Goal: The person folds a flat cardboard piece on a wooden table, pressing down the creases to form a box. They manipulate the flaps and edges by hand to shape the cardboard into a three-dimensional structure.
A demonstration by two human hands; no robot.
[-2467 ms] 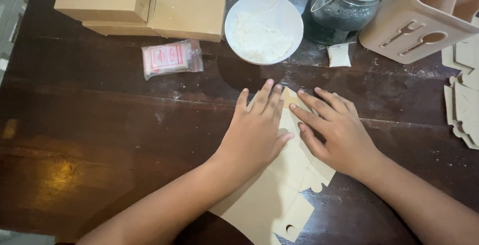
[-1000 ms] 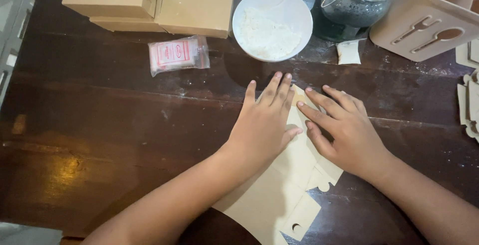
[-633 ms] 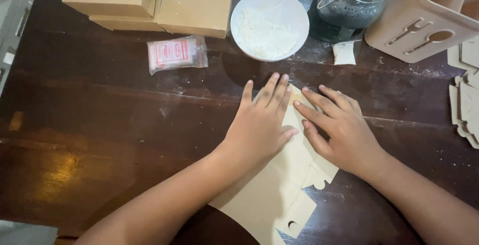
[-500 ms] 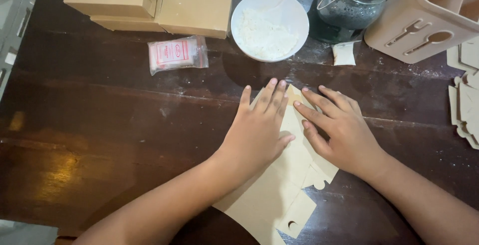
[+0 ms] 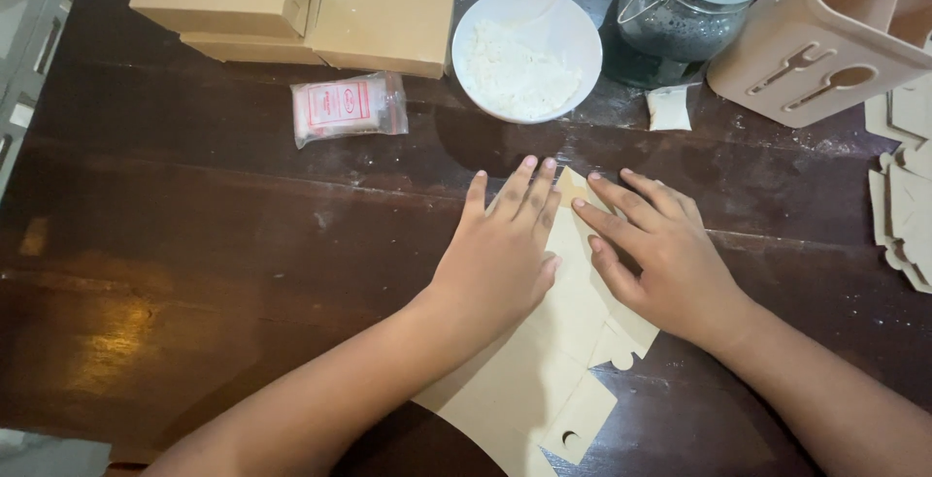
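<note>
Two hands flat on cardboard cutout | lower edge cut off

We see a flat tan cardboard cut-out lying on the dark wooden table, running slantwise from its narrow upper tip down toward the lower edge of the view. Its right edge carries tabs and small round notches, and one tab near the bottom has a little hole. It lies unfolded, its upper part covered by both hands pressed flat on it
</note>
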